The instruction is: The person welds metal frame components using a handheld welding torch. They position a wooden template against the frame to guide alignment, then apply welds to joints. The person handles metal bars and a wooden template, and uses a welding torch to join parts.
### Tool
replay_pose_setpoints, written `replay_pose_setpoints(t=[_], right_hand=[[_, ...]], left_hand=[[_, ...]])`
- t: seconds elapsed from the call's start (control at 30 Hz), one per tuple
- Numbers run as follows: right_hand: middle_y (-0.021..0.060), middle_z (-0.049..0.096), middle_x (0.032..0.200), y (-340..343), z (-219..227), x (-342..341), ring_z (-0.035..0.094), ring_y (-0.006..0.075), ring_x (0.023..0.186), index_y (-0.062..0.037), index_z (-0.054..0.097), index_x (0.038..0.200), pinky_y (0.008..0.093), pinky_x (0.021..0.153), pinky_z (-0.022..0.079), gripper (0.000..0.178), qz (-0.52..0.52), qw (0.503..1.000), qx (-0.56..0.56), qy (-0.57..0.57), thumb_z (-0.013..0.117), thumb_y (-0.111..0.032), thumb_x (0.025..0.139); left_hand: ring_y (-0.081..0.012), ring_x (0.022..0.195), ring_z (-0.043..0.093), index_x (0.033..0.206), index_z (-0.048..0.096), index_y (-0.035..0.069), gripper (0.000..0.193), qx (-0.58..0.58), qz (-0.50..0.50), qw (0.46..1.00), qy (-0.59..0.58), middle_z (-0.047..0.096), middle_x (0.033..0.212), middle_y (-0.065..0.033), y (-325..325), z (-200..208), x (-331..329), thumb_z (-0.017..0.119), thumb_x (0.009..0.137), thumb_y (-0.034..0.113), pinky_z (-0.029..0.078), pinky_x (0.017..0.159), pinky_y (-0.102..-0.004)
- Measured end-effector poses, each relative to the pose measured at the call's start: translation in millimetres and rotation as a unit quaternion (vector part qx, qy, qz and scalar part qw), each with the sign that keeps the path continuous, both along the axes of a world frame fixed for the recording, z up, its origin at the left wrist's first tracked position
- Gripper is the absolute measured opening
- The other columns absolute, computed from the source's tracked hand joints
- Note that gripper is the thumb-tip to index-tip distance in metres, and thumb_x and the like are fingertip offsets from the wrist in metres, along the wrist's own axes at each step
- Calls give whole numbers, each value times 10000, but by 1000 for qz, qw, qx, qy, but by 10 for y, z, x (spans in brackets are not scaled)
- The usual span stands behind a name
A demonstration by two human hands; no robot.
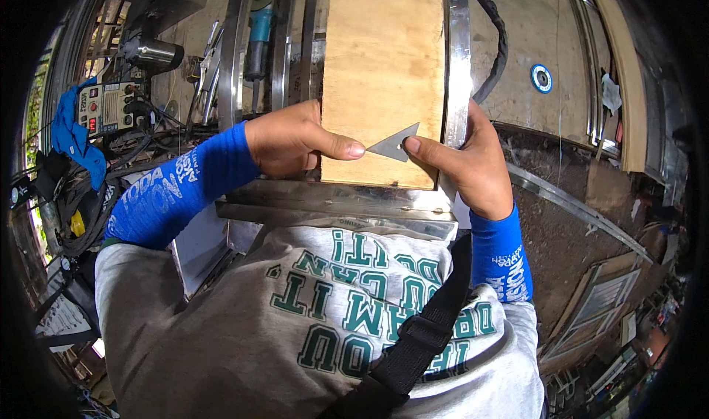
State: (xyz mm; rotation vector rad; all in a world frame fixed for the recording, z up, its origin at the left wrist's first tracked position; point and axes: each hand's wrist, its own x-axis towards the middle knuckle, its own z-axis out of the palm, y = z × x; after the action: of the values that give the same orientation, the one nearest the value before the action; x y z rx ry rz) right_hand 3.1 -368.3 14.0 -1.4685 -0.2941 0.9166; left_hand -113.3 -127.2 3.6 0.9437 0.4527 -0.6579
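Observation:
A small grey triangular metal plate [396,143] lies on a pale wooden board [384,64], its sharp point turned left. My left hand [299,140] is closed at the board's left edge, with the thumb stretched over the wood to the plate's point. From the right, my right hand [473,164] presses its thumb on the plate's wide end. That hand's other fingers curl down past the board's right side and are mostly hidden. Underneath, a shiny metal frame [459,57] surrounds the board.
A teal angle grinder [258,38] lies between the frame's bars at the far left. Beyond it are pliers-like clamps [209,72], a steel cylinder [151,53] and a control box [107,107] with cables. A blue-rimmed disc [541,78] and a black hose [496,42] lie right.

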Motion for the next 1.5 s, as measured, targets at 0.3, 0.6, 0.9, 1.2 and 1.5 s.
replay_pose_setpoints(t=[0.3,0.6,0.9,1.2,1.5], right_hand=[[138,689,1218,-92,57,114,675,189,1074,77,442,1465,328,921,557,777,61,997,-34,32,795,84,773],[125,638,1277,-213,-40,107,625,168,1106,59,377,1503,310,935,528,753,64,990,57,111,727,61,836],[158,596,1399,-188,1,-70,580,212,1268,57,345,1554,344,1095,445,839,52,998,0,38,746,71,817],[143,571,1442,-205,-4,-165,538,203,1323,37,340,1573,349,1134,403,907,23,999,16,46,750,120,768],[143,559,1458,-236,23,-169,527,209,1342,36,317,1585,359,1154,387,938,28,998,26,59,747,132,757]], left_hand=[[-240,1211,648,1468,478,-31,711,15,-13,1000,10,665,1313,-176,18,-43,-11,831,866,105,544,991,-370],[-237,1229,646,1472,489,-20,669,9,-1,1000,1,662,1342,-161,-7,-9,2,801,887,65,537,1020,-356],[-233,1236,643,1482,481,-18,671,15,-2,1000,8,657,1356,-156,8,-3,-14,792,893,64,535,1026,-361],[-269,1245,624,1495,442,-27,807,31,-13,999,8,640,1343,-193,7,7,-8,865,831,153,527,1013,-379],[-296,1286,589,1483,439,-58,837,37,-19,999,4,634,1343,-215,12,58,2,882,806,159,465,1080,-403]])
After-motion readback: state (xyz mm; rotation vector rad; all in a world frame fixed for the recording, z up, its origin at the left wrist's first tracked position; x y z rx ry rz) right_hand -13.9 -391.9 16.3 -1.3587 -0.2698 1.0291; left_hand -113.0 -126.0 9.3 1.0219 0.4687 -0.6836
